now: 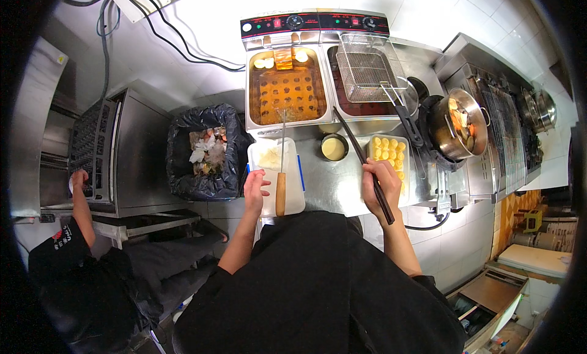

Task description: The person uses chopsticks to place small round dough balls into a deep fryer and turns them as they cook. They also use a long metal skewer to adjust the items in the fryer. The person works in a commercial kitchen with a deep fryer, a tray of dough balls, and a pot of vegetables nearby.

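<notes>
My right hand (383, 186) grips a pair of long dark chopsticks (354, 140), their tips up by the fryer's front rim. My left hand (255, 191) holds nothing, fingers apart, beside the wooden handle (281, 195) of a long metal tool. That tool lies across a white plastic container (293, 189) with blue clips, and its far end reaches the left fryer basin (251, 88). In the oil there, pale pieces (263, 63) float at the back above a submerged perforated plate (284, 94). Batter-like pale yellow liquid fills a small round container (334, 148). Yellow rolled pieces (389, 148) stand in a tray near my right hand.
A wire fryer basket (364, 67) rests over the right basin. Further right are a steel pot (458, 124) of cut vegetables and a grill (502, 124). At left stands a black-lined waste bin (206, 154). Beyond it, a co-worker's hand (79, 178) is at a dark rack (89, 152).
</notes>
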